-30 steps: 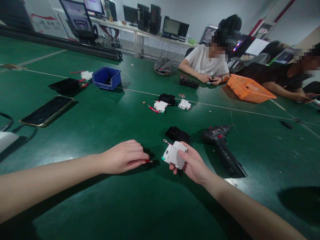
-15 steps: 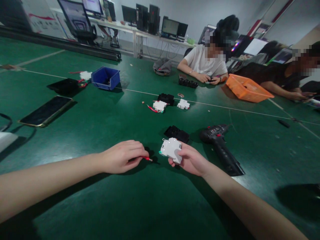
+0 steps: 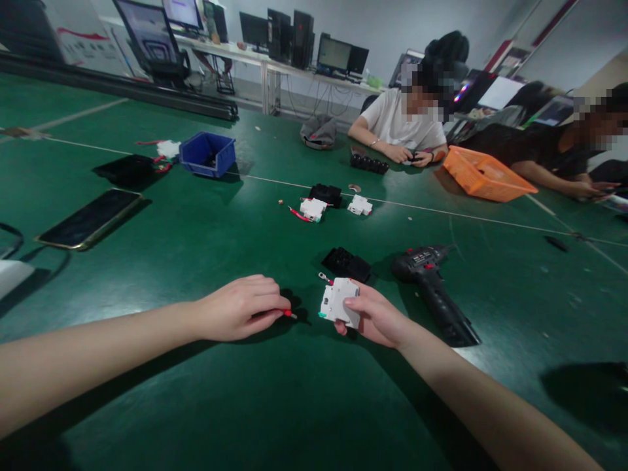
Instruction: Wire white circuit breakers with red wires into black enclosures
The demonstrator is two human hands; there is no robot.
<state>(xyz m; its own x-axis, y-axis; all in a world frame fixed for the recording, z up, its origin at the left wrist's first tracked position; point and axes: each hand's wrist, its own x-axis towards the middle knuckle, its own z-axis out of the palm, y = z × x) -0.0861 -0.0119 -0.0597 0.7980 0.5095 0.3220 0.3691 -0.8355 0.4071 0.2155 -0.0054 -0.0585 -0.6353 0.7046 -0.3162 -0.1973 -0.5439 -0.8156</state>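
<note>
Pinched in my left hand [image 3: 248,307] is a short red wire [image 3: 288,313], its bare metal tip pointing right. My right hand [image 3: 375,311] grips a white circuit breaker [image 3: 342,301] with a teal part at its lower left corner. A red lead with a ring terminal [image 3: 322,277] sticks out from the breaker's upper left. The wire's tip and the breaker are apart. Just behind the breaker lies a black plastic housing [image 3: 346,262] on the green table [image 3: 235,399]. To the right of my right hand rests a black power screwdriver [image 3: 432,288].
Farther back lie two white breakers, one with a red wire [image 3: 313,209], one without [image 3: 360,205]. A phone [image 3: 91,218], a black tray [image 3: 125,169] and a blue bin [image 3: 208,156] are on the left. Two people sit across the table near an orange basket [image 3: 483,175].
My right hand has turned the breaker and shifted it slightly right and down, so the ring-terminal lead shows more. My left hand with the red wire has hardly moved.
</note>
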